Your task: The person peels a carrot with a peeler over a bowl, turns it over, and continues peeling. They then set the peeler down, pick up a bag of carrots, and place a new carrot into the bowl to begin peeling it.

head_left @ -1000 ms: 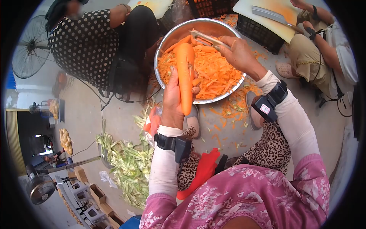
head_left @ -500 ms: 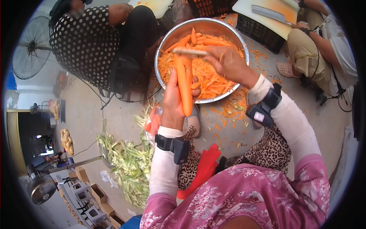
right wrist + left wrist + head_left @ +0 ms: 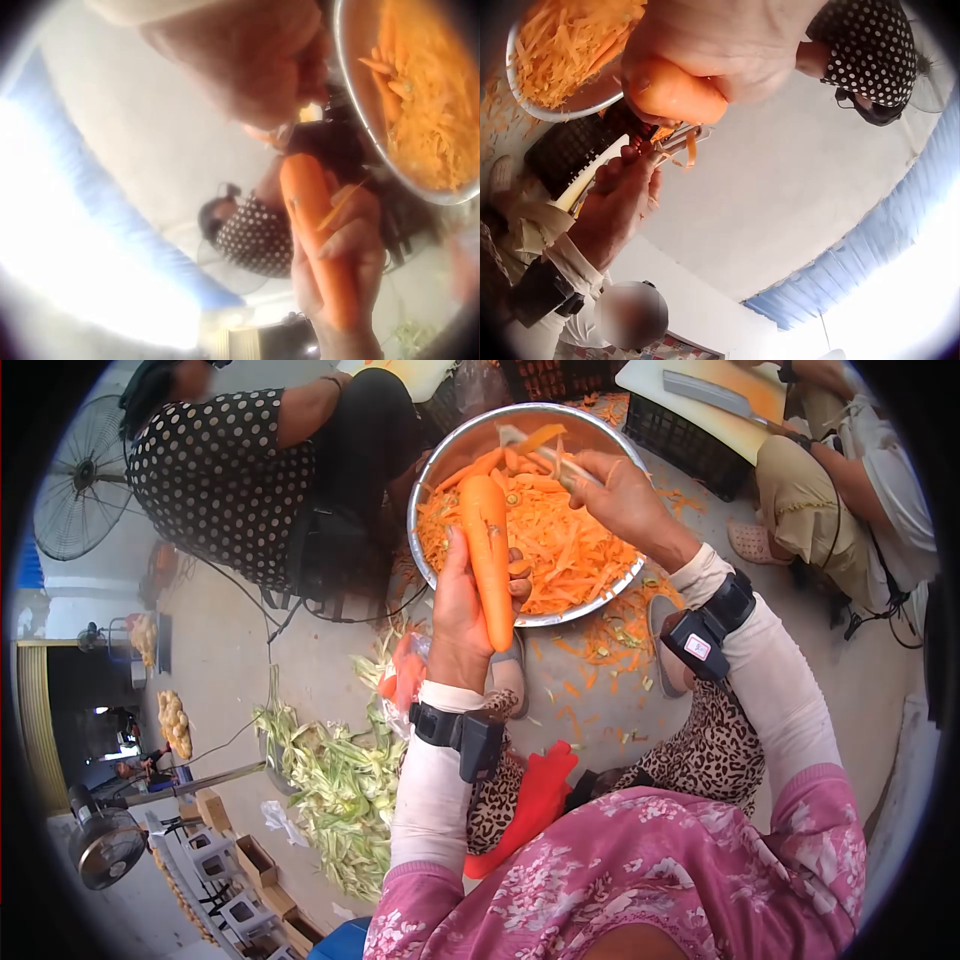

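My left hand [image 3: 458, 622] grips a large, smooth orange carrot [image 3: 484, 565], thumb along one side and fingers round the other. A thin curl of peel hangs near those fingers in the right wrist view. My right hand [image 3: 632, 502] holds a peeler [image 3: 562, 466] beyond the carrot's far end, over the bowl. From the peeler's head dangles an orange strip [image 3: 691, 152], seen in the left wrist view. Below both hands stands a wide metal bowl [image 3: 458, 450] heaped with carrot shavings [image 3: 565, 555] and several peeled carrots at its far side.
Pale green husks [image 3: 340, 790] lie piled on the floor at left. Carrot scraps are strewn round the bowl. A cutting board [image 3: 640, 378] with a knife [image 3: 708, 394] rests on a black crate at upper right. Two people sit nearby, one in a dotted top [image 3: 215, 480].
My right hand swept the peeler toward me over the carrot, then back out beyond its far end, where a strip now hangs from it. My left hand keeps its grip on the carrot.
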A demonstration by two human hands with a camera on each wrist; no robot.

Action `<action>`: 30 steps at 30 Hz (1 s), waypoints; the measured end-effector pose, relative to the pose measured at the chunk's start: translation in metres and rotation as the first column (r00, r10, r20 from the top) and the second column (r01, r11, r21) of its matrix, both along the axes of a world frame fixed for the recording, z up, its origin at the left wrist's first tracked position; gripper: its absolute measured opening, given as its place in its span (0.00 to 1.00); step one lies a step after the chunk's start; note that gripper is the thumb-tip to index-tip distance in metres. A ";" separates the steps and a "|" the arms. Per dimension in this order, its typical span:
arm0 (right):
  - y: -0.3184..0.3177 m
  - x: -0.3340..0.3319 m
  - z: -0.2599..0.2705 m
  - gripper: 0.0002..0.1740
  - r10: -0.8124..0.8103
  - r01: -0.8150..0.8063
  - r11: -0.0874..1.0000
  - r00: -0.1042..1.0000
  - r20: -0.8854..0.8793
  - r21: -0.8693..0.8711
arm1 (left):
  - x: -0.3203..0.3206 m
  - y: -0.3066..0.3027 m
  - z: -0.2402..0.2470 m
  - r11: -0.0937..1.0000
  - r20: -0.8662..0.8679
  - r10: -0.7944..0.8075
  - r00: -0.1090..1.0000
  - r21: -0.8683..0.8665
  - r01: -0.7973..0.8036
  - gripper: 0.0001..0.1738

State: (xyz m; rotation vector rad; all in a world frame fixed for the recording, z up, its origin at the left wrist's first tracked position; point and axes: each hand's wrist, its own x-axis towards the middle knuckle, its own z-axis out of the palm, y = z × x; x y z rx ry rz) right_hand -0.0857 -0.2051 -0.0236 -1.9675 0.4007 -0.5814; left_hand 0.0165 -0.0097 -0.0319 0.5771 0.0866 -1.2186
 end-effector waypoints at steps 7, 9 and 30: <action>0.000 -0.003 -0.014 0.11 -0.045 -0.043 0.923 0.975 -0.217 -0.383 | -0.005 -0.001 0.008 1.000 0.008 0.015 1.000 -0.007 -0.014 0.31; 0.004 0.000 -0.003 0.12 -0.020 0.041 0.987 0.991 0.132 -0.157 | -0.004 -0.001 0.009 1.000 -0.010 -0.002 1.000 -0.016 0.002 0.30; -0.021 0.012 -0.036 0.11 -0.113 0.017 0.836 0.984 -0.141 -0.548 | -0.017 -0.003 0.022 0.990 0.138 -0.104 0.985 -0.080 0.116 0.29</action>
